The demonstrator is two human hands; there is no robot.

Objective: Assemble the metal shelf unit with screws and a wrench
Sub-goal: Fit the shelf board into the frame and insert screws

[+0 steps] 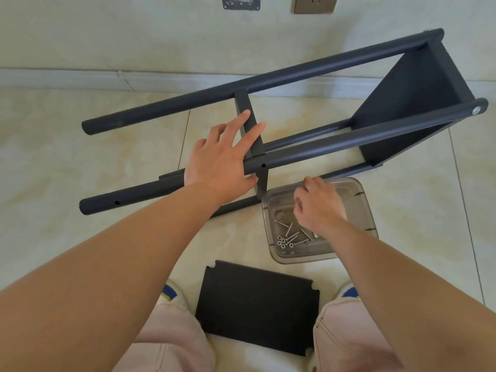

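Note:
The dark metal shelf unit (335,143) lies on its side on the tiled floor, round posts running left to right, one shelf panel fixed at the right end. My left hand (222,162) rests on the near upper post beside an empty screw hole, fingers straight against a middle shelf panel (247,108). My right hand (316,205) reaches into a clear plastic container (365,210), fingers curled; what they hold is hidden. Several screws and washers (291,237) lie in the container's near corner. No wrench is visible.
A loose black shelf panel (255,304) lies flat on the floor between my knees. The wall and skirting run behind the shelf unit, with a socket plate (315,4) above. Open tiled floor lies to the left.

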